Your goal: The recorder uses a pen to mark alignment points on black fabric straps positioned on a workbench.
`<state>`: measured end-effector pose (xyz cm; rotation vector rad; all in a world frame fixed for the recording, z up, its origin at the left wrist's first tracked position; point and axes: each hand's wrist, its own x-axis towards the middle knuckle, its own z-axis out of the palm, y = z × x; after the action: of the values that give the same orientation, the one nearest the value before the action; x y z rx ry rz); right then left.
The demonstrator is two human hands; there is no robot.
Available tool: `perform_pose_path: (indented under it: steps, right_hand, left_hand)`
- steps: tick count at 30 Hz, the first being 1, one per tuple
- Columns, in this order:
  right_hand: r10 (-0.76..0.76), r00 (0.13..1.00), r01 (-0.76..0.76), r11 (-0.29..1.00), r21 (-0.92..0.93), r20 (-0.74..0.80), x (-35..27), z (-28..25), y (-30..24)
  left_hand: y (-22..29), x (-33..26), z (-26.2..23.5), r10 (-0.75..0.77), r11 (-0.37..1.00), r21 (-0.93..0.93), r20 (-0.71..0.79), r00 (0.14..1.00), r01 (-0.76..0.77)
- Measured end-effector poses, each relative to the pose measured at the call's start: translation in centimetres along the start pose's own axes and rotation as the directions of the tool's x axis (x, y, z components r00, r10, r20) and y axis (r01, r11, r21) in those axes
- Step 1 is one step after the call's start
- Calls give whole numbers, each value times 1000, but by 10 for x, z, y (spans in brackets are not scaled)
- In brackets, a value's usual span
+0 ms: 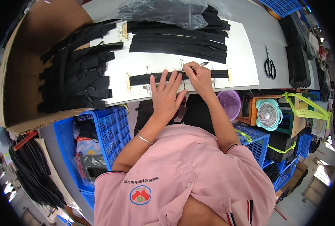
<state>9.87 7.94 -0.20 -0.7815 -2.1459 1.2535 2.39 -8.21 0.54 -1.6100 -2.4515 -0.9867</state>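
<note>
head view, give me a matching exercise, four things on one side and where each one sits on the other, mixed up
Things:
1. scissors
2. cardboard box
3. purple basket
4. clear plastic bag

Places:
A. under the table edge, beside the small fan
B. on the grey table, right of the white board
C. on top of the far pile of black strips
D. at the left, holding a heap of black strips

Pairs: 1-B, 2-D, 3-A, 4-C
</note>
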Motion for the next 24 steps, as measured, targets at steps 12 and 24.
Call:
perform_pose_path:
  steps: [12, 24]
  right_hand:
    - [-124, 991, 118, 987, -114, -51, -1, 2, -1]
    - [-248, 965, 259, 951, -170, 83, -3, -5, 1]
  left_hand:
    - [-1, -1, 2, 5, 1000, 11, -8, 1000, -5]
    - [-2, -3, 3, -1, 1000, 3, -2, 1000, 1]
